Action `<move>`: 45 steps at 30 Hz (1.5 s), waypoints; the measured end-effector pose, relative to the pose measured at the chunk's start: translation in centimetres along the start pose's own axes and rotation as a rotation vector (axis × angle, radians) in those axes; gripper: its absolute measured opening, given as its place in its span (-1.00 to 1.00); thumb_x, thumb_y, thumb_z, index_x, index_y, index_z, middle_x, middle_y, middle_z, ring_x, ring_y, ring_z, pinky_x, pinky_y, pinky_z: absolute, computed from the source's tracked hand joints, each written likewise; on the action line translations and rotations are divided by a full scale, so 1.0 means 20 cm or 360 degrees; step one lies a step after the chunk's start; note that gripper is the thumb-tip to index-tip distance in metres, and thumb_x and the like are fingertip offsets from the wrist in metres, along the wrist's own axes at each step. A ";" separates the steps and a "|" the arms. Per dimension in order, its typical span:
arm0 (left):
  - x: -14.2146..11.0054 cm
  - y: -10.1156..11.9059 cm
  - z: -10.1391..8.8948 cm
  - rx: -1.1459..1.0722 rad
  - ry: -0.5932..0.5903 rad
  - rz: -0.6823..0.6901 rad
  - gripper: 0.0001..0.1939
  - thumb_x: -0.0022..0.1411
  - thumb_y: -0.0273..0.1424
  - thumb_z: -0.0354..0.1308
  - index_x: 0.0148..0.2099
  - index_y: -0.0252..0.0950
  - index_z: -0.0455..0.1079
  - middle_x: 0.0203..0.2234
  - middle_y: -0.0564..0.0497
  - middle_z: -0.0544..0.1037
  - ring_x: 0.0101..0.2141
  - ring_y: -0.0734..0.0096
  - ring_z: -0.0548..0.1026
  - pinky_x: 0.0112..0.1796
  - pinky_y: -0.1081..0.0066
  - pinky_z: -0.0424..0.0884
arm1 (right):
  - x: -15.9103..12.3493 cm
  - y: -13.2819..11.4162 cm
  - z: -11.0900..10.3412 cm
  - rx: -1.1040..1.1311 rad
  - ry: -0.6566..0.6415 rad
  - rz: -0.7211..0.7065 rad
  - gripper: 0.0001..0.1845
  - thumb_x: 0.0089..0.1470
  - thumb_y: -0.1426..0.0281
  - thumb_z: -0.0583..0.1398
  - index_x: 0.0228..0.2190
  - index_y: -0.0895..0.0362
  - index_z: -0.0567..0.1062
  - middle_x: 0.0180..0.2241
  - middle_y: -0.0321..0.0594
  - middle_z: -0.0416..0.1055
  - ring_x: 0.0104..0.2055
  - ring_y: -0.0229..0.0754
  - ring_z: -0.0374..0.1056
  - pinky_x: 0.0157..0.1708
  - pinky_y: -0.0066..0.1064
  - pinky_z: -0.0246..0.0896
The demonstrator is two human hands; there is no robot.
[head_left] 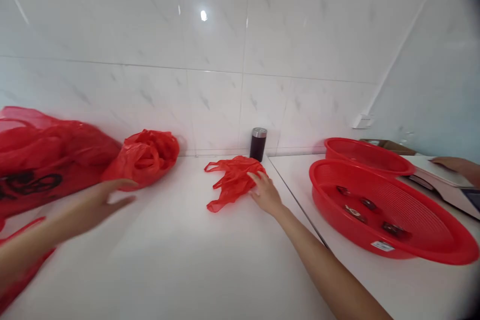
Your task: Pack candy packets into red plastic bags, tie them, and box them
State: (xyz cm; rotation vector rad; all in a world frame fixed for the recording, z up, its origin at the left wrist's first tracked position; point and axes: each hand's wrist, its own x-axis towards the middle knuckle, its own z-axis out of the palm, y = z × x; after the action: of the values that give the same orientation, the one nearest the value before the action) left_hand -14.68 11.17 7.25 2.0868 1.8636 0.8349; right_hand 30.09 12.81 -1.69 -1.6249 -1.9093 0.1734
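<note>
My right hand (265, 191) reaches across the white counter and rests on the right edge of a small crumpled red plastic bag (232, 180), its fingers bent over the plastic. My left hand (101, 201) hovers blurred at the left with its fingers spread, just below a bunched red plastic bag (144, 156), holding nothing. A large red plastic bag with black print (41, 160) lies at the far left.
A dark cylindrical jar with a metal lid (258, 144) stands against the tiled wall behind the small bag. Two red mesh baskets (393, 247) sit at the right, the nearer holding several small dark items. Another person's hand (455, 165) rests on a scale (442, 182) at far right.
</note>
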 end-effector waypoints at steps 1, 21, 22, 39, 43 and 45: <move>0.00 0.12 0.14 0.0141 -0.0173 0.0135 -0.49 0.06 -0.05 0.12 -0.02 -0.25 0.38 -0.06 -0.07 0.55 -0.08 0.09 0.47 -0.02 0.17 0.33 | 0.03 -0.02 0.03 0.0002 -0.0062 -0.0032 -0.51 0.01 0.46 0.20 0.03 0.05 0.42 0.21 -0.05 0.12 0.22 0.08 0.07 0.12 -0.08 0.07; 0.11 0.87 0.93 0.0023 -0.0030 0.0639 -0.55 0.33 -0.18 -0.12 0.19 -0.18 0.23 0.21 -0.14 0.26 0.19 0.12 0.22 0.14 0.09 0.17 | -0.58 0.08 -0.43 0.0927 0.0045 0.0158 -0.84 0.14 0.44 0.05 -0.36 0.04 0.43 0.21 -0.18 0.17 0.18 -0.15 0.21 -0.02 -0.29 0.25; 0.02 0.89 0.94 -0.0015 -0.0123 0.0699 -0.53 0.31 -0.13 -0.09 0.20 -0.14 0.22 0.18 -0.09 0.31 0.14 0.18 0.29 0.10 0.18 0.26 | -0.59 0.08 -0.42 0.0965 0.0053 0.0164 -0.86 0.14 0.43 0.07 -0.37 0.05 0.43 0.21 -0.17 0.17 0.15 -0.15 0.24 -0.02 -0.30 0.25; -0.33 0.92 0.89 -0.0941 -0.0603 0.0329 -0.90 0.10 -0.43 -0.08 -0.38 -0.20 0.25 -0.25 -0.01 0.48 -0.20 0.22 0.47 -0.12 0.16 0.42 | -0.61 -0.24 -0.29 -0.0312 -0.0276 -0.0047 -0.82 -0.05 0.35 0.26 -0.31 0.05 0.56 0.31 -0.19 -0.04 0.33 0.26 -0.22 0.21 0.15 -0.23; -0.30 0.81 0.78 -0.1378 -0.0764 0.0127 -0.91 0.10 -0.43 -0.14 -0.45 -0.18 0.07 -0.59 0.14 0.30 -0.48 0.38 0.44 -0.17 0.16 0.49 | -0.61 -0.12 -0.31 -0.0744 -0.0426 0.0361 -0.59 -0.10 0.53 0.22 -0.14 0.10 0.52 0.32 -0.03 -0.08 0.27 0.42 -0.12 0.11 0.22 -0.14; -0.27 0.75 0.71 -0.1544 -0.0650 -0.0097 -0.94 0.06 -0.44 -0.09 -0.43 -0.18 0.09 -0.58 0.14 0.30 -0.47 0.39 0.45 -0.14 0.11 0.49 | -0.60 -0.03 -0.37 -0.0802 -0.0422 0.0447 -0.55 -0.07 0.59 0.15 -0.10 0.11 0.50 0.24 0.05 0.05 0.14 0.34 0.14 -0.01 0.11 0.07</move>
State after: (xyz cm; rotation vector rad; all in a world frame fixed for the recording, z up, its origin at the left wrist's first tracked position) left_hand 5.42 6.21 2.03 1.4153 0.9817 0.9387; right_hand 34.04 -0.67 0.16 -2.3063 -2.0191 0.0190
